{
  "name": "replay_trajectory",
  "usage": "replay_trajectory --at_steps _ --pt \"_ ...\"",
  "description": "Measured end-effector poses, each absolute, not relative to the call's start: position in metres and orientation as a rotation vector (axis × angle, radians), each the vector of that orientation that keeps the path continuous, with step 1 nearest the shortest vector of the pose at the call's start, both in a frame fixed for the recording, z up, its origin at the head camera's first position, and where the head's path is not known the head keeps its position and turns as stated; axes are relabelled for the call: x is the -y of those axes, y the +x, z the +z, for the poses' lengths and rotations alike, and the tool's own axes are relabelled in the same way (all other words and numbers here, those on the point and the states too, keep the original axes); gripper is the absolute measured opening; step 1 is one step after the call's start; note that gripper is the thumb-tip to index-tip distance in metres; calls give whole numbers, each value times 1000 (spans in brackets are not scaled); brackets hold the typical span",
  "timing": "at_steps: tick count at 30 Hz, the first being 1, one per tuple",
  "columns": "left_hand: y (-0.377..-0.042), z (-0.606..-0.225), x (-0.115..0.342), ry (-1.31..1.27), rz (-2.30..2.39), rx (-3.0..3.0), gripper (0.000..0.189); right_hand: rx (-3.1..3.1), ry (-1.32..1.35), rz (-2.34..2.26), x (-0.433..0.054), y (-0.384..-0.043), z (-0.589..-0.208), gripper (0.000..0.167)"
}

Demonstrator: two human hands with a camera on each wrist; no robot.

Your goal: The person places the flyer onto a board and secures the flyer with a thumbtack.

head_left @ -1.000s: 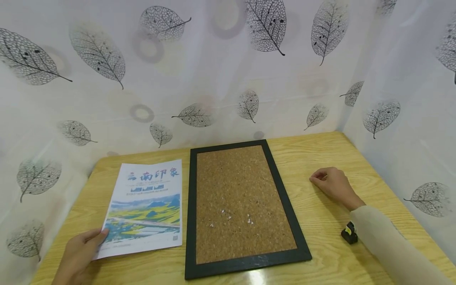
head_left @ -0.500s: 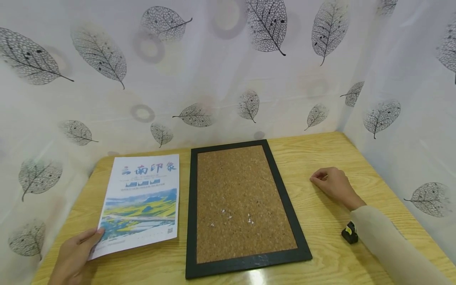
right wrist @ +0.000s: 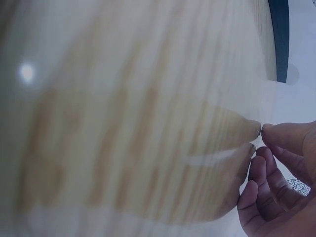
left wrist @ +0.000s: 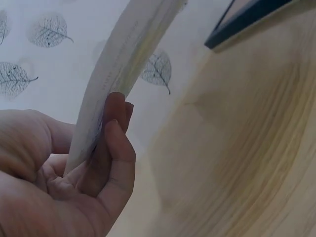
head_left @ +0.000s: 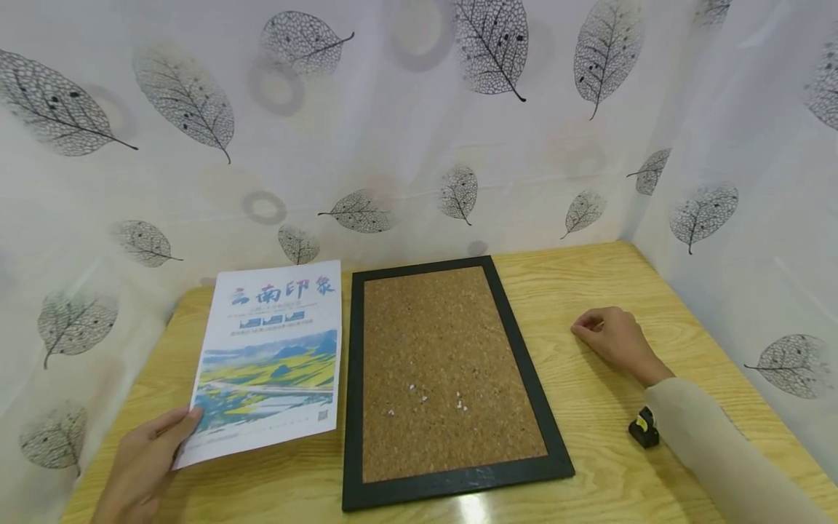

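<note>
A printed poster sheet with a landscape picture and large characters is in my left hand, which grips its lower left corner. The left wrist view shows the sheet nearly edge-on, bent slightly, with curled fingers behind it. The sheet's lower edge is raised over the table. My right hand rests on the table to the right of the cork board, fingers loosely curled. In the right wrist view this hand touches the glossy tabletop with its fingertips and holds nothing.
The black-framed cork board lies in the middle of the wood-grain table. Several tiny white bits are on its lower half. A small black object with a yellow patch sits beside the right sleeve. A leaf-patterned curtain encloses the back and sides.
My left hand has raised the poster sheet, first leftward, then back right, so its top edge stands higher in the head view. The right hand and the cork board have stayed put.
</note>
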State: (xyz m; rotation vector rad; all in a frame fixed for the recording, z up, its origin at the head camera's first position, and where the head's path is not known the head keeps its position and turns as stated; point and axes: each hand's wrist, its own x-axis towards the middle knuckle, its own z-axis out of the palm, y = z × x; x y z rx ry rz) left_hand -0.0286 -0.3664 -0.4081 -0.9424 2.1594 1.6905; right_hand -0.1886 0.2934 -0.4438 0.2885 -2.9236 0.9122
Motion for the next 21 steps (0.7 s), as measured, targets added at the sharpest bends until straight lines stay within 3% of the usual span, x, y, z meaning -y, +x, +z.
replay_trajectory --at_steps 21 --pt "-44 -395 310 -675 1823 -2165 80 2938 284 891 -292 -191 -441 16"
